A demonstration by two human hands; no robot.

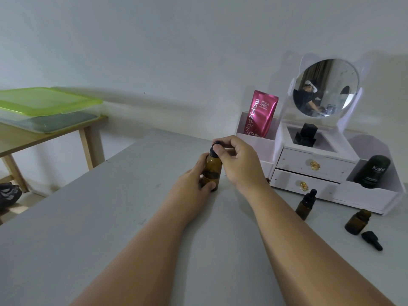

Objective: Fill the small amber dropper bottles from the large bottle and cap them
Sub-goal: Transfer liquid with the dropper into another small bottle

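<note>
The large amber bottle [212, 171] stands upright on the grey table [110, 217], near the middle. My left hand [195, 180] is wrapped around its body. My right hand [237, 161] pinches its black dropper cap [215, 147] from above. To the right, a small amber dropper bottle [305, 205] stands capped. Further right, another small amber bottle [357, 221] stands without a cap, and its black dropper cap [372, 239] lies on the table beside it.
A white vanity organiser [313, 166] with drawers and a round mirror [325, 88] stands at the back right, holding a pink sachet [261, 113] and a black Kahf bottle [373, 171]. A wooden side table [44, 138] with a green-lidded box [44, 102] stands at left.
</note>
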